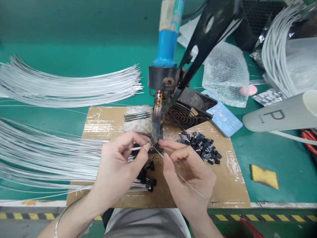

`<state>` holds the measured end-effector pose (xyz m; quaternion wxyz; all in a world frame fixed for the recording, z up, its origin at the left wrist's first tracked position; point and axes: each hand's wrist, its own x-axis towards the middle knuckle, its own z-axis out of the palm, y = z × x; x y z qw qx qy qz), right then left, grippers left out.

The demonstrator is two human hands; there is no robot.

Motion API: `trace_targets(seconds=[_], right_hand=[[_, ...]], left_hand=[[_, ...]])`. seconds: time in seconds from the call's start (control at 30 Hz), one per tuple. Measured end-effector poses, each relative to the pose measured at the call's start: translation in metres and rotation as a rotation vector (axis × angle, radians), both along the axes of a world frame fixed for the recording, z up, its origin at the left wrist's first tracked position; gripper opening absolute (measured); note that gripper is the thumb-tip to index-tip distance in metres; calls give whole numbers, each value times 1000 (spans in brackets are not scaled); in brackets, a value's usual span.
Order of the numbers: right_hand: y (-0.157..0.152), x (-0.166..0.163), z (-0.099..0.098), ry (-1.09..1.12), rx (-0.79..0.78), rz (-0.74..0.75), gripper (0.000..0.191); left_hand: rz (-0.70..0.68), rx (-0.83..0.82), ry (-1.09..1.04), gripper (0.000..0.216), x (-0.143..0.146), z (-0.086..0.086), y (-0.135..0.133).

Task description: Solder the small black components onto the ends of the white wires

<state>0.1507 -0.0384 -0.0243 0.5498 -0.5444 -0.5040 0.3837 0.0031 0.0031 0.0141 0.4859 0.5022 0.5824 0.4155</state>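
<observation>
My left hand is closed, thumb and forefinger pinching the end of a white wire just beside the soldering iron's tip. What lies right at the fingertips is too small to make out. My right hand grips a thin strand of solder wire between thumb and fingers, its upper end reaching the tip. The blue-handled soldering iron is held tip down in a black metal stand. Below my left hand, white wires with black connectors on their ends lie on the cardboard.
Small black connectors are heaped right of the iron, near a black fan. A bundle of white wires lies back left. A blue box, a pale cylinder and a yellow sponge are at right.
</observation>
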Motion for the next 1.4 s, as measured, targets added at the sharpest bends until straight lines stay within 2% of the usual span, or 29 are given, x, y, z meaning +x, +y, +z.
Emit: trace_targets(seconds=[1.13,1.4], right_hand=[[-3,-1,0,6,1,13,23],[-3,-2,-1,-48,25,12,22]], left_hand=[[29,25,3,17,-2,-1,-2],[8,8,73,15,-4,-3,-2]])
